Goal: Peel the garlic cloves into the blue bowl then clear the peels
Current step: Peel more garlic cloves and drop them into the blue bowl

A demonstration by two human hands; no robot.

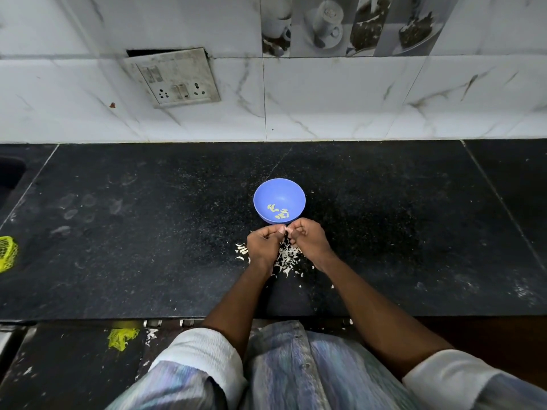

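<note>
**Clove pinched between both hands, just short of the bowl**

A black counter (118,247) is seen across the whole middle of the view, backed by a white tiled wall (325,99) in which a socket plate (174,79) is set. Wide bare stone is left to either side of the work; the counter's near edge is met just ahead of the person's shirt (296,365).

A blue bowl (263,193) is stood at mid-counter, well apart from the wall. Several peeled cloves (278,212) are held in its bottom.

Just in front of the bowl's near rim the left hand (262,244) and right hand (310,239) are brought together, thumbs and forefingers curled and meeting on a small pale clove (286,229), which is pinched from both sides. The other fingers are folded in. Whether the clove touches the rim cannot be told.

Below and between the hands a heap of white peels (287,257) is scattered on the stone, with a few more left of the left hand.

A yellow basket (7,253) is cut off by the left edge, well apart from everything.
</note>
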